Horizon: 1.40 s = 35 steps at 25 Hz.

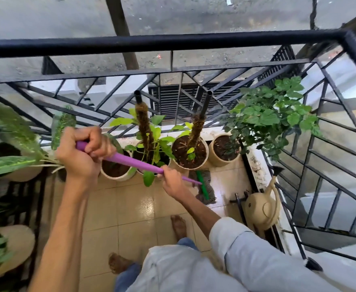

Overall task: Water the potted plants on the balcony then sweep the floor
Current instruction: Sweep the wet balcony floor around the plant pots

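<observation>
My left hand [82,153] grips the top end of a purple broom handle [135,162]. Lower down the same handle, my right hand [172,180] holds it with curled fingers. The handle ends in a green broom head [202,186] with grey bristles that lies on the beige tiled floor [130,209], close to the pots. A row of cream pots stands along the railing: one with dark soil [115,170], one with a moss pole and leaves [149,152], another moss-pole pot [190,153], and one with a bushy green plant [223,149]. A beige watering can [263,207] stands at the right.
A black metal railing [173,42] encloses the balcony on the far and right sides. Large leafy plants [11,148] and a cream pot [17,247] crowd the left edge. My bare feet [179,226] stand on the tiles, which look wet and shiny.
</observation>
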Available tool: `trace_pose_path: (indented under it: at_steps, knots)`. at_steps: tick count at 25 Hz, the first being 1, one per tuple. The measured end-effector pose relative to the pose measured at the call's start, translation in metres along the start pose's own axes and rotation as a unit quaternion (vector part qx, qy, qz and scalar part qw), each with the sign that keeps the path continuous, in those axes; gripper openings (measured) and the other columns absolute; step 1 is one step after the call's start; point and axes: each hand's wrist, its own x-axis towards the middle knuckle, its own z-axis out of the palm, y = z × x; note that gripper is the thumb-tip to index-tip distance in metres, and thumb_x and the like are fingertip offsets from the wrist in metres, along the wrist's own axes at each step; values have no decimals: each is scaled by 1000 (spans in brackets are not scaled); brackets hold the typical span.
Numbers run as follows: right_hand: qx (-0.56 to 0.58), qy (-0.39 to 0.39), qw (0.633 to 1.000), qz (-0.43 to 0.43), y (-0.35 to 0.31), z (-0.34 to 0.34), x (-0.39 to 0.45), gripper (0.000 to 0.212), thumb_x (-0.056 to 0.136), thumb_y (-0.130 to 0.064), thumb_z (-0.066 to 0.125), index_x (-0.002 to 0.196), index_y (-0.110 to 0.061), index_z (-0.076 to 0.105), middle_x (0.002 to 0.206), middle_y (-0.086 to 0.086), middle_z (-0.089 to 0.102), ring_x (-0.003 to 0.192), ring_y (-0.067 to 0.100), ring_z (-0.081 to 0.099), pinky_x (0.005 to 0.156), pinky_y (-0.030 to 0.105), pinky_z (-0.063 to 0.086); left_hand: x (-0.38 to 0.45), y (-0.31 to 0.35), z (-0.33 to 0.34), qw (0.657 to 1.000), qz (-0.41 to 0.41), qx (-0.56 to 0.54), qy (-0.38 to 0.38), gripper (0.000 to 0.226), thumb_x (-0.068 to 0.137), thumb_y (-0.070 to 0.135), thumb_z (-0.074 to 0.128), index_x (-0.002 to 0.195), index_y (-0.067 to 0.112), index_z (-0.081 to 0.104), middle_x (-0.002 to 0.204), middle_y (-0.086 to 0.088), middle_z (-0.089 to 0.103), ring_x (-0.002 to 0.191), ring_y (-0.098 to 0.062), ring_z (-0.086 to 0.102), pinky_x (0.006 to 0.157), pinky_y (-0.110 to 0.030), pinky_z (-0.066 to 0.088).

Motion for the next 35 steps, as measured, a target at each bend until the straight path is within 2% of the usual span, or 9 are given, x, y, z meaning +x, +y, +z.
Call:
trace_pose_path:
  at_steps: [4,6,8,12,17,23,27,31,35]
  knots:
    - [21,0,999,-34,-88,28,-9,28,114,-18,48,135,-2,54,122,22,72,113,39,69,97,49,54,-20,76,-23,997,46,44,-31,34,78,37,38,47,27,28,44,-1,11,43,-14,6,50,-38,8]
    - [53,-8,997,-58,-116,42,-18,26,113,-18,51,133,-2,54,118,22,72,108,39,70,93,51,56,-30,94,-39,993,67,47,-83,34,75,42,52,49,30,34,44,2,14,43,-12,9,47,-35,9]
    - [46,-21,994,-96,-126,52,-26,27,114,-21,49,133,-2,52,118,21,68,105,38,68,90,50,56,-40,98,-61,990,82,41,-107,31,79,38,48,51,29,37,44,5,18,42,-8,13,47,-28,12]
    - [-85,-41,987,-131,-94,60,-34,35,116,-18,39,148,-4,43,132,16,61,114,35,65,95,47,51,-65,66,-98,995,44,-61,-65,36,84,16,19,49,18,26,42,4,16,40,-6,14,48,-26,14]
    - [-188,-86,975,-75,2,37,-41,52,117,-8,24,167,0,13,155,13,46,134,29,56,107,37,44,-80,-30,-73,997,12,-62,-44,37,77,38,57,50,21,38,43,1,22,46,-11,19,52,-37,18]
    - [-273,-55,960,10,112,-40,-21,46,118,-16,30,162,-7,26,150,10,54,134,24,57,110,36,42,-36,-128,26,994,-46,-66,-80,31,81,32,50,53,21,45,47,-5,30,48,-21,29,58,-46,22]
    - [-235,-44,967,87,141,-47,-18,35,114,-11,40,147,-4,47,138,18,62,129,31,59,108,39,40,-34,-161,58,991,-81,-72,-83,29,77,27,43,49,24,48,44,-3,33,47,-16,36,58,-49,22]
    - [-232,-85,965,88,109,-27,0,31,111,-8,45,139,4,51,141,23,59,132,36,58,109,41,39,-34,-137,22,994,-77,-75,-24,30,75,25,47,45,22,43,41,3,33,43,-12,28,55,-43,18]
    - [-239,-89,967,-17,24,35,6,37,109,-6,41,145,-2,43,144,16,56,132,29,56,106,36,35,-47,-76,-78,996,-44,-79,14,29,74,22,46,45,22,41,39,4,29,43,-18,15,54,-48,15]
